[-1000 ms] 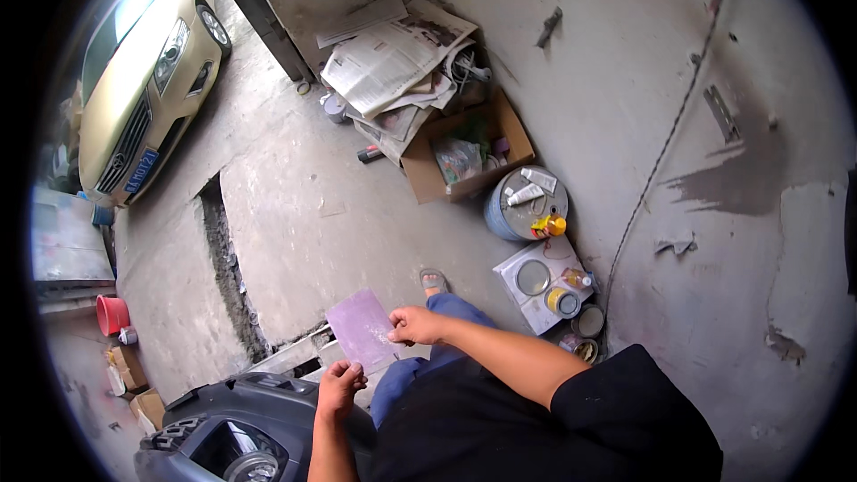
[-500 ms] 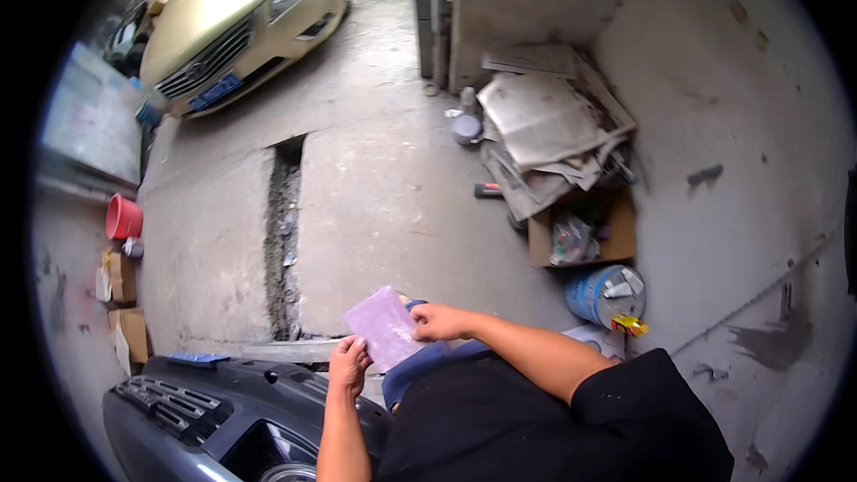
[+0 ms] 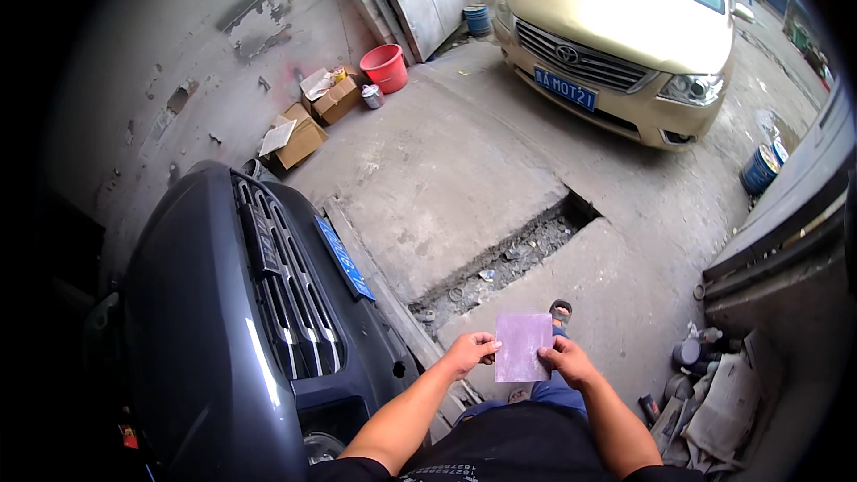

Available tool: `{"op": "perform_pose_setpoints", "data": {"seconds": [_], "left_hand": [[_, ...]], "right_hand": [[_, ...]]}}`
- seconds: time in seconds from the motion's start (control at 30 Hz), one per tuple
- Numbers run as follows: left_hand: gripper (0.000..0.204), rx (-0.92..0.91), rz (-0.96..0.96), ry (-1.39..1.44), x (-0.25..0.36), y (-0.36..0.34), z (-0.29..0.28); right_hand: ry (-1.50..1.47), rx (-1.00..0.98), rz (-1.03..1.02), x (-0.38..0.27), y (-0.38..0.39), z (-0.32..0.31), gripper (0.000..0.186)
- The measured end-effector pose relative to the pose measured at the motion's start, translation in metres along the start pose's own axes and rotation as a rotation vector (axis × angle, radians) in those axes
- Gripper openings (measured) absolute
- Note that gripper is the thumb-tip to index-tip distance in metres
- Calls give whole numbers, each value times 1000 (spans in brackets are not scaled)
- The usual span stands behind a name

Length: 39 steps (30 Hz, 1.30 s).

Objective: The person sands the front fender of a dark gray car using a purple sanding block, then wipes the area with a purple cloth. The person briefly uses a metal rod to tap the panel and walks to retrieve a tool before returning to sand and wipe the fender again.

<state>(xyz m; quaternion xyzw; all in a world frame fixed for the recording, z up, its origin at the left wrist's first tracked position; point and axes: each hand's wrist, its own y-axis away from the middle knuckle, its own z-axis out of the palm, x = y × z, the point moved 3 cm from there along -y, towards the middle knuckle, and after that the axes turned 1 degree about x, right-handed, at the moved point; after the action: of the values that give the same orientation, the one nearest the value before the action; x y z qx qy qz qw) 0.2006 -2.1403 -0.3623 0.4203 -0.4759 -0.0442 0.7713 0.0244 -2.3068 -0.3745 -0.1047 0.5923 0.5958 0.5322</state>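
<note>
Between both hands, in front of my body, is a rectangular purple sheet (image 3: 523, 348) with pale dusty marks, which looks like sandpaper. My left hand (image 3: 471, 355) pinches its left edge between thumb and fingers. At the opposite edge, my right hand (image 3: 569, 363) grips it with the thumb on top. The sheet looks flat, and fingers beneath it are hidden. To the left of my left arm is the front of a dark grey car (image 3: 210, 339), with a silver-barred grille (image 3: 290, 286) and a blue plate; neither hand touches it.
A trench (image 3: 513, 259) with rubble cuts across the concrete floor ahead. Beyond it stands a gold car (image 3: 616, 27). A red bucket (image 3: 385, 69) and cardboard boxes (image 3: 302, 138) line the left wall. Old newspapers (image 3: 725, 411) lie at lower right; blue drums (image 3: 761, 170) stand farther back.
My view has swung left, bringing more of the dark car into sight and shifting the newspapers to the lower right. The sheet, tilted before, is now squared up between my hands.
</note>
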Motion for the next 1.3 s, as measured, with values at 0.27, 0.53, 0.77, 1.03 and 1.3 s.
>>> {"op": "perform_pose_setpoints", "data": {"seconds": [0.27,0.53,0.77,1.03,1.3], "left_hand": [[26,143,18,124,139,-121,-72],[21,285,99,408,262,-159,-170],[20,354,167,542,322,-250,-310],[19,325,191,570,462,-321,-489],[18,404,228,430,589,-397,-646]], "right_hand": [[122,-227,35,-148,-204,-4,20],[331,-553,102,-315,-360,77,24],[472,-626,130,-387,-529,168,25],[642,-617,107,-489,-711,281,29],[532,-665,90,-582,-878,378,23]]}}
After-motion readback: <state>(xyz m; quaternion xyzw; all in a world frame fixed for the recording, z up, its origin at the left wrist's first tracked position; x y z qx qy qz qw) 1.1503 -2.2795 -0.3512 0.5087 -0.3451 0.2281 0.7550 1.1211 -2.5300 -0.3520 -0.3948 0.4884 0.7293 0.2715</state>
